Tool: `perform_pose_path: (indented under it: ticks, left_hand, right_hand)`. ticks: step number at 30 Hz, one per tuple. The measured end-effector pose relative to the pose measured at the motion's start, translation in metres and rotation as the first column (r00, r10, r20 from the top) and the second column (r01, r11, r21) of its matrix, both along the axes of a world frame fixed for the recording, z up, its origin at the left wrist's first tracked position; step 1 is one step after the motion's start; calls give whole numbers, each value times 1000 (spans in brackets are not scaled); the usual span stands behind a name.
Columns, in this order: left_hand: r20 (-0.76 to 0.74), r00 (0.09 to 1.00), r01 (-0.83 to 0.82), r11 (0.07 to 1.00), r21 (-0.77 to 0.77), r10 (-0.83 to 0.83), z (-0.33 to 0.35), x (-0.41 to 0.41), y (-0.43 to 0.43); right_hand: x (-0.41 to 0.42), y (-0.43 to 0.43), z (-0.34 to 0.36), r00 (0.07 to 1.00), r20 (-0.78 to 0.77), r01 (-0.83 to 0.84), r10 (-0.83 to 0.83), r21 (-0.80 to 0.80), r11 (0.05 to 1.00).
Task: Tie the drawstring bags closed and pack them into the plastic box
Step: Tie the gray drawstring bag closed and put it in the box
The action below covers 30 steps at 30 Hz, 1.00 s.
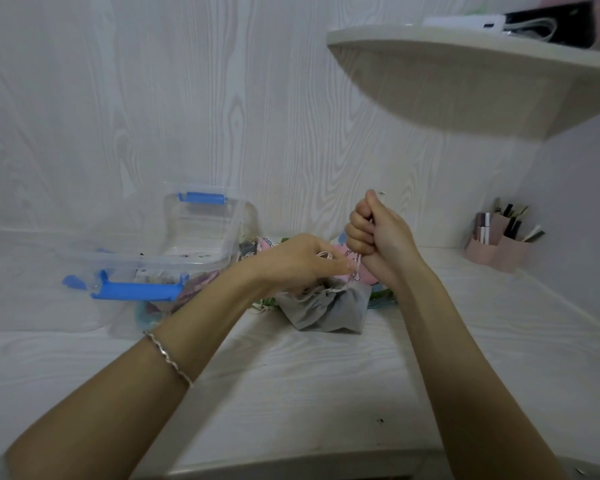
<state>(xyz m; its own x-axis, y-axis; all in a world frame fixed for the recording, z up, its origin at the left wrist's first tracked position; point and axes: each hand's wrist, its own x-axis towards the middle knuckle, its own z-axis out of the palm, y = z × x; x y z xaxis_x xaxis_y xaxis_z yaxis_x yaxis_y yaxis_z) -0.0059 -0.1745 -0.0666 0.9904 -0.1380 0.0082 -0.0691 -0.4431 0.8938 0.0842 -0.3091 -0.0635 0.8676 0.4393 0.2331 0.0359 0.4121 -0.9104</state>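
A silver bracelet (168, 358) circles the left forearm, nearest the camera, above the white worktop (309, 393). The left hand (302, 261) pinches the drawstring (358, 268) at the gathered mouth of a grey drawstring bag (329, 310) lying mid-worktop. The right hand (378, 233) is a fist curled round the same cord, raised above the bag. Printed bags (257, 245) lie just behind. The clear plastic box (187, 244) with blue latches stands left, with printed fabric showing through its walls. A pink organiser (496, 247) sits far right.

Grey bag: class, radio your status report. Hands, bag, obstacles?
Right hand grips drawstring, raised. Left hand holds it at grey bag mouth. Bag on table, outside plastic box. Other bags piled behind.
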Motion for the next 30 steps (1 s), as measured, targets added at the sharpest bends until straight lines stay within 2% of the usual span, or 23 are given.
perform_pose_path:
  ticks: [4, 9, 14, 18, 20, 21, 23, 25, 26, 28, 30]
  left_hand:
    - [-57, 998, 3, 997, -82, -8, -1, 5, -3]
    - [-95, 995, -45, 999, -3, 44, -7, 8, -5]
    - [237, 956, -226, 951, 209, 175, -17, 11, -14]
    - [97, 995, -17, 1000, 22, 14, -15, 5, -9]
    - [75, 996, -39, 996, -83, 45, -13, 5, -6]
    - [76, 993, -81, 985, -154, 93, -12, 5, -4]
    - [51, 977, -182, 939, -290, 205, -9, 9, 0]
    - [9, 961, -255, 895, -366, 277, -7, 12, 4]
    - [-11, 957, -271, 876, -399, 290, -7, 13, 5]
    - [-42, 952, -288, 844, -452, 303, -7, 15, 5]
    - [-49, 950, -296, 835, -464, 309, -7, 15, 1]
  right_hand:
    - [6, 12, 0, 994, -101, -54, 47, -66, 996]
    - [10, 15, -10, 973, -221, -90, 61, -124, 988]
    - [1, 16, -1, 966, -190, -176, 174, 5, 984]
    - [3, 15, 9, 987, -110, -120, 113, -58, 991]
    - [9, 11, 7, 994, -97, -75, 53, -244, 967]
    - [12, 7, 4, 997, -79, -47, 17, -389, 920]
    - [15, -4, -3, 998, -16, 36, -60, -641, 767]
    - [13, -15, -10, 990, 78, 133, -113, -762, 634]
    - [10, -20, -13, 983, 140, 185, -121, -780, 598]
    - [-1, -24, -15, 961, 269, 249, -59, -758, 603]
    - [-16, -21, -17, 955, 295, 175, 37, -659, 732]
